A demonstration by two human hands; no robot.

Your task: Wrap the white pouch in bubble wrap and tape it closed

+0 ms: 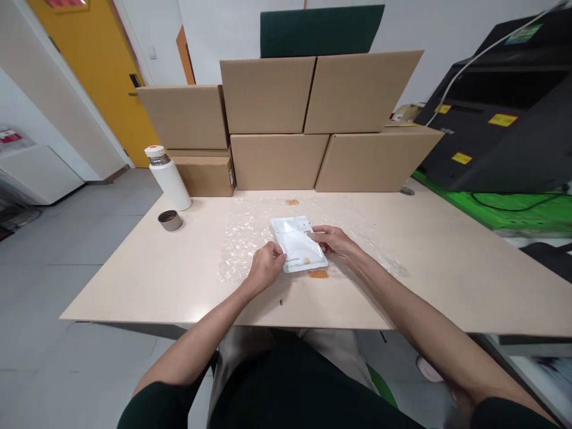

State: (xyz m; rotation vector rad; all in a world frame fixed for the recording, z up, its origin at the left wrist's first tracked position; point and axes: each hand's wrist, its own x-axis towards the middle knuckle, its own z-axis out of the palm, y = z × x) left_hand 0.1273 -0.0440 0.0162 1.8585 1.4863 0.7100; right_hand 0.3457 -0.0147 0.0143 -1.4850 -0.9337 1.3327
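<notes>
A flat white pouch [295,243] with small dark print and a yellowish round spot is held over a sheet of bubble wrap [241,244] on the table. My left hand [267,262] is closed, pinching the pouch's left edge near its lower corner. On the other side, my right hand [334,239] grips the right edge, thumb on top and fingers partly behind it. Orange marks [319,274] show on the wrap just below the pouch. A tiny dark bit [281,302] lies nearer the table's front edge.
At the table's left stand a white bottle [170,182] and a small metal cup [170,220]. Cardboard boxes [279,161] are stacked along the back, with a dark green panel [319,33] on top. A large black machine [504,113] stands on a green surface at right.
</notes>
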